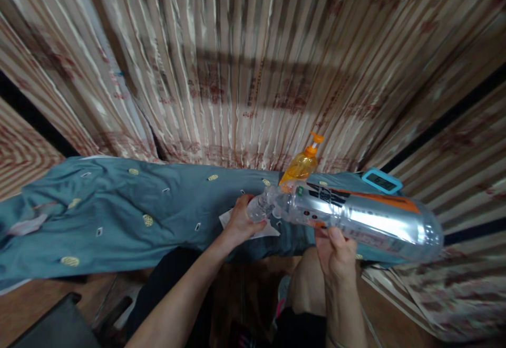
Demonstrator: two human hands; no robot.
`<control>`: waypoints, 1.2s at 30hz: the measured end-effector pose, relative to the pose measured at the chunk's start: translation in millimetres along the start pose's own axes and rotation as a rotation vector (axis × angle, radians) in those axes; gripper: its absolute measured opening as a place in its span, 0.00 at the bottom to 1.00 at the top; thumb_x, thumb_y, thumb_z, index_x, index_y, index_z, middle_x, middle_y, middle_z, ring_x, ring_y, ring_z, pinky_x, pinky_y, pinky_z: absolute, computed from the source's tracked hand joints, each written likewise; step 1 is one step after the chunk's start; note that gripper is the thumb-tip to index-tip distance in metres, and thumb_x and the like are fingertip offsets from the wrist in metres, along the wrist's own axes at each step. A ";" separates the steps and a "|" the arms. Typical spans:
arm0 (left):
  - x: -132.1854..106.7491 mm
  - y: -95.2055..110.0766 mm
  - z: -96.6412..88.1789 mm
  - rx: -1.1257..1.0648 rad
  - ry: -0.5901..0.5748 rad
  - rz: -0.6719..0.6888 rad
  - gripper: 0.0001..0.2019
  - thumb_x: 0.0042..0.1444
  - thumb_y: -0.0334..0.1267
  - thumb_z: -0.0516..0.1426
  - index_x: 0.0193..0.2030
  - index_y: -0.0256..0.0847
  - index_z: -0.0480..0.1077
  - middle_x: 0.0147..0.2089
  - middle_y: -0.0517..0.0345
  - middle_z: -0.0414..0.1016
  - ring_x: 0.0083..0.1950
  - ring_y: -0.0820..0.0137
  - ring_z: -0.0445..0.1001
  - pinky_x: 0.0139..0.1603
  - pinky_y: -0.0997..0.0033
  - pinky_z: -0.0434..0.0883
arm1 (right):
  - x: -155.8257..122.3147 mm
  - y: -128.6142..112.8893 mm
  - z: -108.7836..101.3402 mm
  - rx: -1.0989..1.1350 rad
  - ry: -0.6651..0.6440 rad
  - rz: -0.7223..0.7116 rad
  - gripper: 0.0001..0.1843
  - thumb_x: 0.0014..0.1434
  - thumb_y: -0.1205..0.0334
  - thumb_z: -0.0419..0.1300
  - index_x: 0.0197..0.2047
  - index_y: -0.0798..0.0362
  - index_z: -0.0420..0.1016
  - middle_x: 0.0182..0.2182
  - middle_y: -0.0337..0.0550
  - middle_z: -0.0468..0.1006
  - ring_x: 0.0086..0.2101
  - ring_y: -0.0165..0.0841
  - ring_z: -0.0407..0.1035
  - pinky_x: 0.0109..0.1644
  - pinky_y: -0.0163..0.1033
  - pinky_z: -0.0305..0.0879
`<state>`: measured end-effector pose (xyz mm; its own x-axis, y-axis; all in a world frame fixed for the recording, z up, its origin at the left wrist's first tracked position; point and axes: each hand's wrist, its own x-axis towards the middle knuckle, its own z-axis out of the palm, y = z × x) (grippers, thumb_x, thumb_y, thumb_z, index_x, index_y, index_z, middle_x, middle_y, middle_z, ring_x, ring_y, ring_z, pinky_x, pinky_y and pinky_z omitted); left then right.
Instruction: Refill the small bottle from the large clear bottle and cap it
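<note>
My right hand [336, 250] is closed round the underside of a large clear plastic bottle [375, 219] with a silver and orange label. The bottle is tipped onto its side, its neck to the left. Closed round a small clear cup-like vessel [260, 208] is my left hand [240, 219]. The bottle's neck meets the vessel's mouth; whether they touch I cannot tell. Under my left hand lies a white sheet [269, 230], partly covered. An orange pump bottle [300, 166] with amber liquid stands just behind the big bottle.
A narrow surface under a teal patterned cloth [118, 205] runs across the view. A blue-framed digital clock [381, 181] sits at its right end. Striped curtains [245, 74] hang close behind and at both sides. A dark object [59, 324] is at lower left.
</note>
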<state>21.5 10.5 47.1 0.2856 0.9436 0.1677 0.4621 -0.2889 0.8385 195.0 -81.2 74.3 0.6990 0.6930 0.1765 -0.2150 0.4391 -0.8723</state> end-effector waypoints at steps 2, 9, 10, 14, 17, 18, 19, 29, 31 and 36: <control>-0.1 0.0 0.1 0.002 0.004 -0.002 0.25 0.38 0.34 0.64 0.45 0.39 0.63 0.45 0.54 0.69 0.48 0.61 0.70 0.50 0.61 0.68 | 0.1 1.2 -1.7 -0.006 0.004 0.005 0.32 0.39 0.55 0.70 0.49 0.48 0.71 0.40 0.41 0.80 0.39 0.35 0.74 0.44 0.43 0.70; 0.4 0.7 0.4 0.000 0.003 -0.013 0.26 0.37 0.33 0.65 0.45 0.39 0.63 0.45 0.55 0.70 0.48 0.61 0.70 0.50 0.61 0.68 | -0.2 0.9 -3.0 -0.009 -0.011 -0.010 0.32 0.40 0.55 0.69 0.51 0.47 0.70 0.40 0.39 0.79 0.37 0.32 0.74 0.43 0.40 0.69; 0.5 0.8 0.2 -0.001 0.007 -0.011 0.26 0.37 0.33 0.65 0.45 0.39 0.63 0.45 0.55 0.70 0.48 0.62 0.70 0.50 0.61 0.68 | -0.2 0.6 -2.6 -0.003 -0.007 -0.009 0.32 0.39 0.56 0.69 0.50 0.47 0.70 0.40 0.39 0.79 0.36 0.32 0.74 0.42 0.39 0.69; 0.7 0.9 -0.3 0.003 0.008 0.002 0.25 0.38 0.33 0.65 0.45 0.39 0.63 0.45 0.54 0.70 0.48 0.61 0.70 0.49 0.61 0.68 | -0.9 -0.3 -1.2 0.006 0.017 0.005 0.32 0.38 0.57 0.70 0.49 0.47 0.71 0.39 0.38 0.79 0.36 0.31 0.73 0.43 0.39 0.69; 0.9 1.0 -0.3 0.012 0.006 0.000 0.25 0.38 0.33 0.65 0.45 0.39 0.63 0.45 0.54 0.70 0.48 0.61 0.70 0.49 0.61 0.68 | -1.4 -0.7 -1.0 -0.010 0.007 0.003 0.31 0.39 0.57 0.70 0.49 0.48 0.71 0.39 0.39 0.79 0.37 0.32 0.73 0.43 0.39 0.69; 0.9 1.2 -0.2 0.012 0.007 0.001 0.25 0.38 0.33 0.65 0.45 0.39 0.63 0.44 0.54 0.70 0.48 0.61 0.70 0.49 0.61 0.68 | -1.5 -0.7 -1.1 -0.014 0.002 -0.003 0.31 0.39 0.56 0.69 0.49 0.49 0.71 0.39 0.40 0.79 0.37 0.32 0.73 0.43 0.39 0.69; 0.9 1.5 -0.2 0.010 0.007 0.004 0.25 0.38 0.33 0.65 0.45 0.39 0.63 0.44 0.55 0.70 0.48 0.61 0.70 0.49 0.61 0.68 | -1.4 -0.6 -1.2 -0.016 -0.001 -0.008 0.31 0.39 0.56 0.69 0.49 0.49 0.71 0.39 0.40 0.80 0.37 0.33 0.73 0.43 0.40 0.69; 1.6 1.2 0.1 0.012 -0.004 -0.012 0.25 0.38 0.33 0.65 0.45 0.38 0.63 0.45 0.54 0.70 0.48 0.61 0.70 0.50 0.61 0.67 | -1.5 0.7 -1.9 0.022 0.003 0.001 0.31 0.38 0.57 0.70 0.48 0.48 0.71 0.37 0.37 0.80 0.39 0.32 0.73 0.47 0.41 0.68; 1.9 -0.2 0.6 0.017 -0.003 0.000 0.24 0.38 0.33 0.64 0.44 0.38 0.63 0.45 0.54 0.70 0.48 0.61 0.70 0.49 0.61 0.67 | -1.8 -0.9 -0.2 0.011 -0.005 -0.014 0.32 0.38 0.57 0.70 0.49 0.48 0.71 0.39 0.39 0.79 0.41 0.35 0.73 0.49 0.45 0.68; 2.2 -2.1 2.0 0.001 0.016 -0.001 0.25 0.38 0.32 0.65 0.45 0.39 0.63 0.44 0.55 0.70 0.47 0.62 0.70 0.49 0.61 0.67 | -2.4 -3.1 2.4 -0.020 -0.013 -0.029 0.32 0.39 0.56 0.69 0.50 0.49 0.70 0.43 0.43 0.79 0.46 0.39 0.72 0.52 0.49 0.67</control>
<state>22.7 12.9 44.7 0.2719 0.9463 0.1751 0.4633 -0.2882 0.8380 192.4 -82.9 77.6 0.6955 0.6879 0.2074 -0.1815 0.4476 -0.8756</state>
